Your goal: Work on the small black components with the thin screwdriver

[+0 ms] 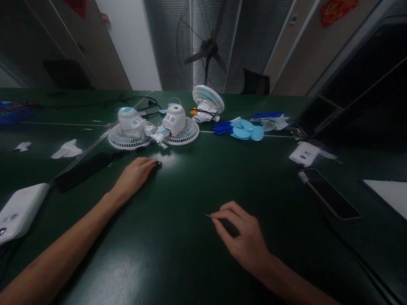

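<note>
My left hand reaches forward over the dark green table. Its fingers are pressed together, their tips on a small dark piece too blurred to name. Just beyond it are two white fans, the left fan and the right fan, lying grille-down with a white crumpled bundle between them. Nearer to me, my right hand pinches a thin metal pin-like piece between thumb and forefinger. The pinched end is hidden by the fingertips.
A third white fan leans at the back, beside blue gloves and light blue fan blades. On the right lie a white box and a phone. A white device and a black pouch are at left.
</note>
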The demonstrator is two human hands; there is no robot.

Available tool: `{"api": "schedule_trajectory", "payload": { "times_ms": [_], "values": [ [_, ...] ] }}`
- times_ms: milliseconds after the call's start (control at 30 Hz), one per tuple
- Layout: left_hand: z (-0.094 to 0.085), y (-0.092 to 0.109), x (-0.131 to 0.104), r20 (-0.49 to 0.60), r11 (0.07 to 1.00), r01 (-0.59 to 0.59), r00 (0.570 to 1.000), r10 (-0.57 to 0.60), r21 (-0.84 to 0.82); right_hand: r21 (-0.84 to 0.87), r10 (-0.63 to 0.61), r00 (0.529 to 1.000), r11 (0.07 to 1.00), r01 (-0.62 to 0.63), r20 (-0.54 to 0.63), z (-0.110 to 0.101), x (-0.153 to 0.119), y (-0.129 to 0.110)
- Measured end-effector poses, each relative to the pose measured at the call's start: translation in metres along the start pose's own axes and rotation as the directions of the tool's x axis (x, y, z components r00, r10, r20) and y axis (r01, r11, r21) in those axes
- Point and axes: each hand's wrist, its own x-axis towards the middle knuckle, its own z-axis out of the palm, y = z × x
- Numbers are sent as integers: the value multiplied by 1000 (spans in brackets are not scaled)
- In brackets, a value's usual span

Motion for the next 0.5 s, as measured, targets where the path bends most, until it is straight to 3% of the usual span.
{"api": "schedule_trajectory", "payload": {
  "times_ms": [100,167,333,500],
  "values": [
    [-10,-44,-2,-59,978,162,986,-156,130,13,7,1000,1000,-7,11,0,0,0],
    [-15,-59,-6,-76,956,224,974,-213,189,21,14,1000,1000,-14,20,-1,0,0],
    [-15,-65,-11,-123,952,256,964,-237,169,18,25,999,1000,-26,43,-2,-1,0],
    [-15,-67,-8,-174,923,364,908,-381,-123,22,28,998,999,-29,56,-2,-1,0]
  ]
}}
